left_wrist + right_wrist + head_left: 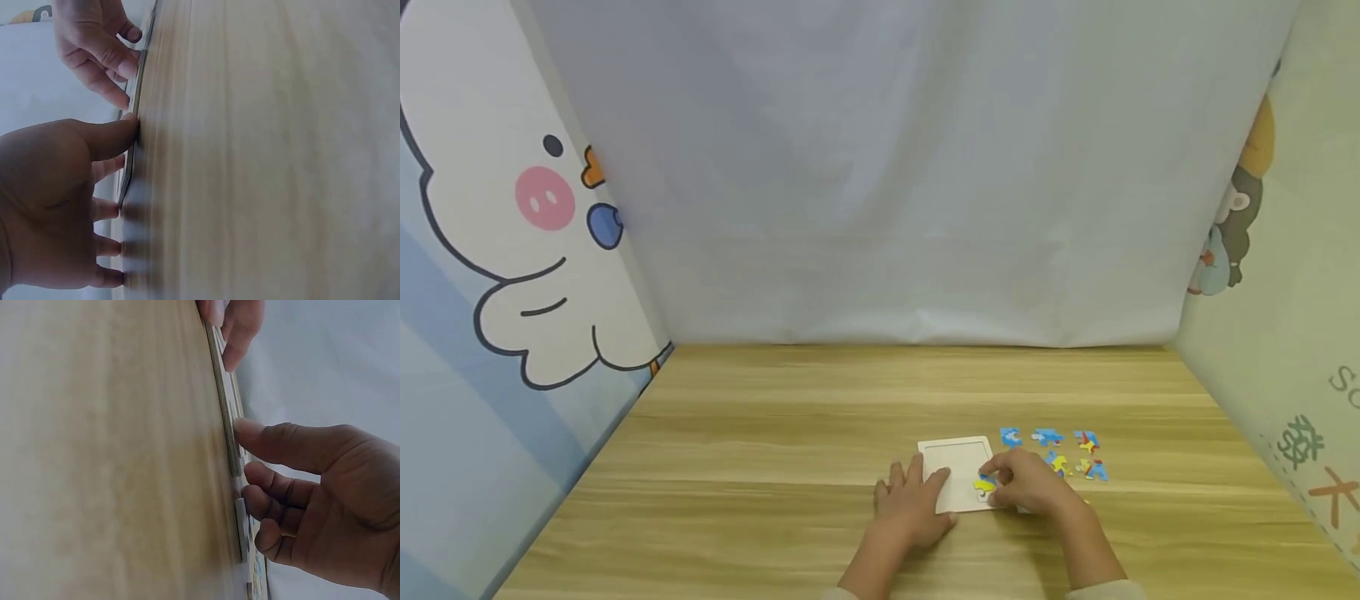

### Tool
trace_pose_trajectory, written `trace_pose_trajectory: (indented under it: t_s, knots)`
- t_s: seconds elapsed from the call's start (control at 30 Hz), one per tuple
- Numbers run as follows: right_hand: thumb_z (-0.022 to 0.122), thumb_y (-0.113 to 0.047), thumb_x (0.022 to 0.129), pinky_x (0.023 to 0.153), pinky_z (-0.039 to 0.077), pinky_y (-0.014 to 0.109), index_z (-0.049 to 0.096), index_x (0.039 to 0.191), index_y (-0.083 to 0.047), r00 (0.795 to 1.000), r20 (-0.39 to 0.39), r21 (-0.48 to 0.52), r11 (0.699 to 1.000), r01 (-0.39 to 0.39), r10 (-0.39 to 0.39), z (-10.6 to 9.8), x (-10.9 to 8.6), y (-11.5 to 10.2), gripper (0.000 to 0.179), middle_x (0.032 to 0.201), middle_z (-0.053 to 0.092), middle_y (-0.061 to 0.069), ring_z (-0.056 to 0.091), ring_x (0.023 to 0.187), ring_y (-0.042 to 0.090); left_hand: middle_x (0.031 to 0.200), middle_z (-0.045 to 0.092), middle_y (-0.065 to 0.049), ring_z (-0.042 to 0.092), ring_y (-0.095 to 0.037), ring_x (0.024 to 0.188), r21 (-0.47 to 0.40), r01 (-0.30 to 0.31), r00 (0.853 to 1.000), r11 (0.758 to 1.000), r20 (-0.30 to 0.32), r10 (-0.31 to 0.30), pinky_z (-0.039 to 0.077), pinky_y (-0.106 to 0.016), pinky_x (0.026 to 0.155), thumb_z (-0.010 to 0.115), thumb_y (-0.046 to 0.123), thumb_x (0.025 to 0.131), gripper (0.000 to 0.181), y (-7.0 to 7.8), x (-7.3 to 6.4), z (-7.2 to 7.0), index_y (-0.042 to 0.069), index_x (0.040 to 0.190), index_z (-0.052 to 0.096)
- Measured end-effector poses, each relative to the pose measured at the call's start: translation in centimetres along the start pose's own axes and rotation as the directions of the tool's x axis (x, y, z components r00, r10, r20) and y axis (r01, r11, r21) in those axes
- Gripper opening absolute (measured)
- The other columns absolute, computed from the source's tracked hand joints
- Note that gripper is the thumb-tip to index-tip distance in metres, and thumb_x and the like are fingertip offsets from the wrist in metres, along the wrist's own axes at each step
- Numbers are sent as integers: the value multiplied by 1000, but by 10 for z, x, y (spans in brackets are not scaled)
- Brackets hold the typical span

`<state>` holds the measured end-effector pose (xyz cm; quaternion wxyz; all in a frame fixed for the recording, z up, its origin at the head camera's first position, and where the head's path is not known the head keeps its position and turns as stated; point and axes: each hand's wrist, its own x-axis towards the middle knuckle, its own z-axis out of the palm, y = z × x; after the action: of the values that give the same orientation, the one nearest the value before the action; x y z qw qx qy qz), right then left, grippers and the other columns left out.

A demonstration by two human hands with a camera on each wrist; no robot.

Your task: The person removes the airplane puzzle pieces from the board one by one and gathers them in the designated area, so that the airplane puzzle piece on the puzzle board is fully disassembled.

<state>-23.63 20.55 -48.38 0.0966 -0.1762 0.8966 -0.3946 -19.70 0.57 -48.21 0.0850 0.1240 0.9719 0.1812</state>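
A pale square puzzle board (957,457) with a raised rim lies on the table. My left hand (912,504) rests at its left side with the fingers spread, thumb by the near edge; the left wrist view shows the same hand (56,200) against the board's edge. Over the board's near right corner, my right hand (1030,482) pinches a yellow and blue puzzle piece (984,485) between thumb and forefinger. In the right wrist view the thumb of this hand (337,487) touches the board, its other fingers curled; the piece itself cannot be made out there.
Right of the board lie several loose puzzle pieces, among them a blue one (1011,437), another blue one (1047,437) and a red and yellow one (1086,440). My right hand partly covers some. A grey curtain (880,208) hangs behind the wooden table (760,433).
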Motion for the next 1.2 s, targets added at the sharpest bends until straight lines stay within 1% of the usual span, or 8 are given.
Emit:
trace_pose_trajectory:
  t_s: [0.17, 0.37, 0.53, 0.63, 0.77, 0.93, 1.07, 1.2]
  knots:
    - [75, 3, 66, 54, 39, 29, 69, 98, -1, 1000, 5, 12, 999, -30, 30, 0, 1, -1, 33, 65, 48, 2, 43, 61, 16, 149, 24, -16, 15, -47, 133, -14, 13, 999, 1000, 36, -12, 15, -64, 101, 63, 42, 85, 60, -1, -2, -3, 21, 138, 45]
    - [76, 4, 65, 57, 41, 31, 69, 95, -1, 1000, 13, 14, 1000, -18, 18, -1, 2, -3, 32, 67, 49, 3, 45, 64, 18, 149, 27, -13, 19, -45, 132, 36, 10, 1000, 999, 30, -11, 20, -63, 99, 63, 47, 83, 62, -5, 1, -4, 25, 138, 46]
    - [77, 2, 64, 59, 42, 33, 68, 93, -3, 1000, 5, 12, 1000, -20, 20, -1, 1, -2, 31, 70, 51, 3, 47, 66, 19, 148, 28, -12, 22, -43, 132, 53, -7, 1000, 999, 26, 6, 23, -62, 98, 64, 49, 82, 62, -8, 1, -5, 27, 137, 47]
    - [77, 0, 65, 62, 43, 35, 67, 91, -5, 1000, -3, 10, 1000, -2, 2, -1, 1, 0, 29, 74, 53, 3, 48, 70, 19, 148, 28, -11, 22, -42, 132, 55, -20, 999, 998, 35, 18, 23, -61, 98, 63, 47, 83, 60, -9, 1, -5, 27, 137, 46]
    - [73, 1, 67, 65, 43, 34, 62, 88, -6, 999, -14, 17, 999, 49, -49, -2, 0, 2, 25, 79, 54, 3, 49, 74, 18, 148, 28, -11, 22, -41, 132, 53, -30, 999, 998, 43, 28, 23, -62, 98, 62, 45, 85, 57, -10, 2, -6, 28, 137, 46]
    - [65, 7, 70, 62, 42, 29, 55, 87, -5, 997, -3, 59, 995, 76, -76, -3, -3, 1, 24, 76, 53, 2, 49, 71, 18, 148, 29, -9, 23, -41, 132, 43, -42, 998, 998, 57, 39, 19, -67, 96, 59, 43, 87, 53, -11, 3, -7, 29, 136, 47]
    - [64, 7, 73, 61, 42, 28, 55, 90, -3, 996, -8, 108, 990, 86, -85, -5, -7, -2, 22, 75, 53, 2, 50, 70, 17, 148, 30, -8, 25, -41, 132, 54, -48, 997, 997, 56, 45, 19, -69, 95, 58, 41, 88, 50, -11, 4, -8, 29, 136, 47]
    - [60, 6, 76, 57, 41, 25, 57, 93, -1, 994, -5, 149, 983, 105, -105, -8, -9, -3, 18, 72, 52, 2, 49, 64, 14, 147, 30, -9, 26, -41, 131, 60, -45, 998, 997, 52, 42, 20, -70, 94, 59, 40, 88, 50, -10, 4, -9, 28, 135, 47]
